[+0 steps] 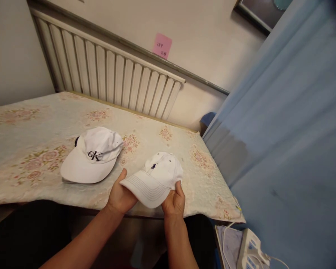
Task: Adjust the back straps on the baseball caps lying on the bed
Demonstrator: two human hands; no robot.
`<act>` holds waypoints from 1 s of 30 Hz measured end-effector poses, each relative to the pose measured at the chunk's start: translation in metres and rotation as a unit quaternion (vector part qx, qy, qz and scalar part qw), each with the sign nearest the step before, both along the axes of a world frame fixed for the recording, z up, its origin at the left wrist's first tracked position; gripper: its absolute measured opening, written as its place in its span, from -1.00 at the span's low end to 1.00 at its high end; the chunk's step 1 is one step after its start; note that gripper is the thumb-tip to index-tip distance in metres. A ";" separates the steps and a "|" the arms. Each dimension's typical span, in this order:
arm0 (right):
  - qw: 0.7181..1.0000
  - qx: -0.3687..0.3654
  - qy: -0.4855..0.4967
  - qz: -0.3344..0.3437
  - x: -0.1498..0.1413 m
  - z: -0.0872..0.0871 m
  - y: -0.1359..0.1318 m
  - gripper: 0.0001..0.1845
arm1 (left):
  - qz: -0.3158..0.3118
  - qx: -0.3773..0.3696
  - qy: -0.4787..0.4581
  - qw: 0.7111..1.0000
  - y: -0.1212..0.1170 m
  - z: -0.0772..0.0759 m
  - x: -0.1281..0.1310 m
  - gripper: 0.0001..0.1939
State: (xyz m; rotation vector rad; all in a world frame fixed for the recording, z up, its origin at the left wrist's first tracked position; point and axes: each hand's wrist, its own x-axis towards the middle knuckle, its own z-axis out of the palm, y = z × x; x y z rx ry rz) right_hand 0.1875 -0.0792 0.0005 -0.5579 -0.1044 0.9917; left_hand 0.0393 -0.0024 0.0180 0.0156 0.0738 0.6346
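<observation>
A white baseball cap (164,170) with a small dark horse-rider emblem is held up over the table's front edge, brim toward me and tilted left. My left hand (121,196) supports it from beneath at the brim's left side, thumb pointing up and the other fingers hidden under the cap. On the other side, my right hand (175,200) grips the cap's lower right edge, with its thumb on the outside. Left of my hands, a second white cap (93,155) with black "CK" lettering rests on the floral cloth, brim toward me.
A floral-patterned cloth (145,129) covers the table. Behind it stands a white radiator (109,67), with a pink note (162,45) on the wall above. A blue curtain (269,130) hangs at the right. A power strip (252,250) with cords lies low at the right.
</observation>
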 end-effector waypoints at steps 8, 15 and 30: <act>0.995 -0.024 0.070 0.070 -0.015 0.009 0.002 -0.66 | 0.013 0.033 -0.018 0.999 -0.004 0.002 -0.001 -0.34; 0.989 -0.055 0.040 0.129 -0.001 0.004 -0.002 -0.67 | -0.092 0.047 0.018 0.994 0.000 -0.001 -0.007 -0.26; 0.984 -0.074 -0.041 0.157 -0.004 0.010 -0.002 -0.63 | -0.181 0.044 0.124 0.975 -0.010 0.027 -0.002 -0.37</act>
